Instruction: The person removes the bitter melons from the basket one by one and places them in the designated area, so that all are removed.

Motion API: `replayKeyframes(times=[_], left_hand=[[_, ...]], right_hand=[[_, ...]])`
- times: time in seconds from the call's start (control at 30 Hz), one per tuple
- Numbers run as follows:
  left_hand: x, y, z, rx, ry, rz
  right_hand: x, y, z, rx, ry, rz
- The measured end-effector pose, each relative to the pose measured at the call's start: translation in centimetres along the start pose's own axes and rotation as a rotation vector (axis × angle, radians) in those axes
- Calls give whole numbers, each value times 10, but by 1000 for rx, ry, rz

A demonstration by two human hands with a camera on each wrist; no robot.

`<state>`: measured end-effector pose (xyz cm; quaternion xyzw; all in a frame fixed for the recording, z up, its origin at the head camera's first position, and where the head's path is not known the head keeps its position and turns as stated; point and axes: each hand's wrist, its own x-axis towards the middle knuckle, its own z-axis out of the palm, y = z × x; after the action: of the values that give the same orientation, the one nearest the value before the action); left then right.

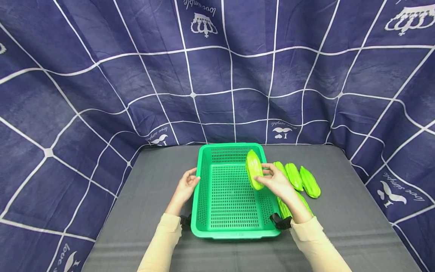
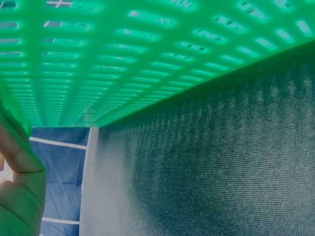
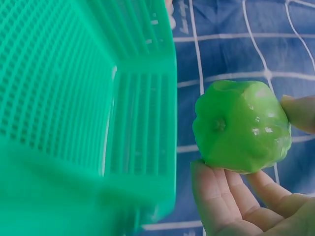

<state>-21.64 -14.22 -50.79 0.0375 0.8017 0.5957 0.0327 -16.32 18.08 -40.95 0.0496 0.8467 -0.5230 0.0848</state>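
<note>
A green plastic basket [image 1: 234,196] with slotted walls and floor lies on the grey table. My right hand [image 1: 276,180] holds a light green bitter melon [image 1: 253,170] over the basket's right side, thumb on one side and fingers on the other. In the right wrist view, the rounded end of this bitter melon [image 3: 241,127] faces the camera, apart from the basket wall. At the basket's left rim, my left hand [image 1: 186,185] grips the edge with thumb and bent fingers. The left wrist view shows part of that hand [image 2: 22,182] beside the slotted wall.
Several more bitter melons [image 1: 310,182] lie on the table right of the basket, some partly hidden under my right forearm. A dark blue curtain [image 1: 217,109] with white lines hangs behind and at both sides of the grey table [image 1: 146,181].
</note>
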Motion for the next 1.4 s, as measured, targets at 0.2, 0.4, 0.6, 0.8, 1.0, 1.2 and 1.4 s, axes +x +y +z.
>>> replayKeyframes(times=[0.2,0.4,0.6,0.8,1.0,1.2,1.4], left_hand=[[3,-2,1,2,0,-19],[2,0,1,14,-3,-24],[0,9,-1,6,-17,-23],[-2,17,-4,15,-45,-29],[3,3,-1,26,-16,-29],[3,3,-1,27,-8,-30],[3,6,-1,19,-14,-30]], right_hand=[[-13,16,-29,20,56,12],[-22,39,-55,-47,120,44],[-33,65,-73,-125,142,98],[-40,88,-87,-159,148,128],[-47,106,-99,-193,160,135],[-53,127,-105,-249,164,154],[-59,146,-111,-304,136,161]])
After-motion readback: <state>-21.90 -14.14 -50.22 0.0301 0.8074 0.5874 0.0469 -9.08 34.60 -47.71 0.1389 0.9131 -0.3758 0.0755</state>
